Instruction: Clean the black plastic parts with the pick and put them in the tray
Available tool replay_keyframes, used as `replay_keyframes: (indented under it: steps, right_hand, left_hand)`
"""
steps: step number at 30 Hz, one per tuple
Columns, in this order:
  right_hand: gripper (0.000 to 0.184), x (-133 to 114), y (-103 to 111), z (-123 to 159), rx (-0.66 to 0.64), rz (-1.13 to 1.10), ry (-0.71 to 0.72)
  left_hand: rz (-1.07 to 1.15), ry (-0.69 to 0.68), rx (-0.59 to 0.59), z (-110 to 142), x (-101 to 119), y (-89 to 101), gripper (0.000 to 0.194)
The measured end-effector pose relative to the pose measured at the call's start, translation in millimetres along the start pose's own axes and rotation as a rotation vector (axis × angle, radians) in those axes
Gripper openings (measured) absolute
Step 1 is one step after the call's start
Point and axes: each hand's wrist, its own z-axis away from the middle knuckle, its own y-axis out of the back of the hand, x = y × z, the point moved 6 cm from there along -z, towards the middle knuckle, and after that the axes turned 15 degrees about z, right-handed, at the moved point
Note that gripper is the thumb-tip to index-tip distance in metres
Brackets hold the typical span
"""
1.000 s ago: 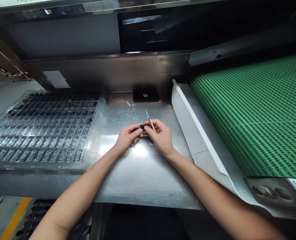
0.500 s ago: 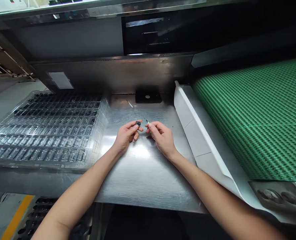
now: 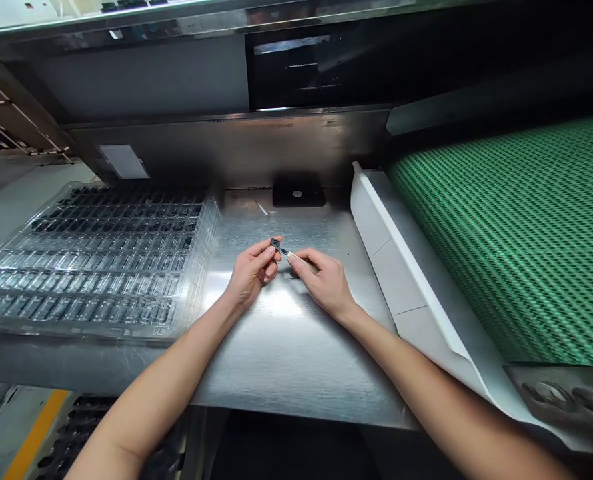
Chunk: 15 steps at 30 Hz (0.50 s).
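Note:
My left hand [image 3: 250, 272] is closed, pinching a small black plastic part [image 3: 275, 243] between thumb and fingers. The part has a rounded outline with openings in it. My right hand [image 3: 325, 279] is closed around a slim hand tool [image 3: 285, 253] with a pale handle and a dark, narrow front end. That front end points left and meets the lower right side of the black part; whether it presses into an opening is too small to tell. Both hands are held over the metal worktop [image 3: 296, 360].
Stacked clear plastic trays [image 3: 176, 293] with black parts in their far rows stand on the left. A thin white strip [image 3: 262, 208] and a flat black block [image 3: 299, 193] lie at the back. A white guard [image 3: 396, 267] borders the green conveyor belt [image 3: 516, 240] on the right.
My right hand has brought the tool left and down, so its front end now meets the black part. My left hand has tilted the part and otherwise stays nearly in place.

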Motion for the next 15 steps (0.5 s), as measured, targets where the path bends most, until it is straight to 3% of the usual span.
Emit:
replay_keyframes:
  steps: [15]
  right_hand:
    - [0.034,-1.9,0.9,-0.2,0.007,0.034,0.0]
  left_hand:
    - [0.032,0.019,0.006,1.2,0.7,-3.2,0.047]
